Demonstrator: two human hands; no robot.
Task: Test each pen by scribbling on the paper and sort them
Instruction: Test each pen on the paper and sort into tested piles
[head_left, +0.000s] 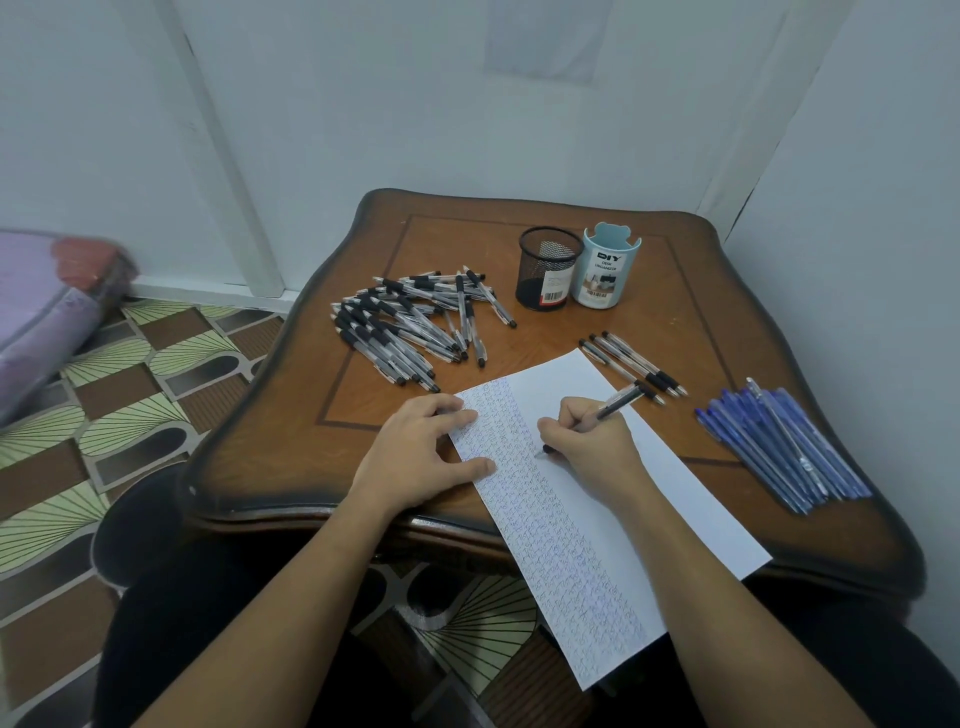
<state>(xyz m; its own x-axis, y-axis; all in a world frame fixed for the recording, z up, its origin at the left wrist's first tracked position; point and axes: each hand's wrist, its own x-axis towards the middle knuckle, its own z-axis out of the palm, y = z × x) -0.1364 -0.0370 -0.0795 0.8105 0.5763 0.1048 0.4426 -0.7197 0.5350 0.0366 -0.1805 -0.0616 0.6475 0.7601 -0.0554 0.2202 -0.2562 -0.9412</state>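
Pen (618, 402), light, stiff, probably slick-barrelled, pinched low at rubber grip by curled fingers (557, 425) of right hand (592, 441), tip on paper (649, 509) on table (467, 249); left hand (415, 447) flat, pressing paper.

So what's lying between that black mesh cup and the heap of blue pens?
In the head view, a few clear black-grip pens lie between the mesh cup and the blue pens, beside the paper.

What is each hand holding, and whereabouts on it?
The right hand pinches a pen low on its barrel, near the tip. The left hand holds nothing; its fingers press the paper.
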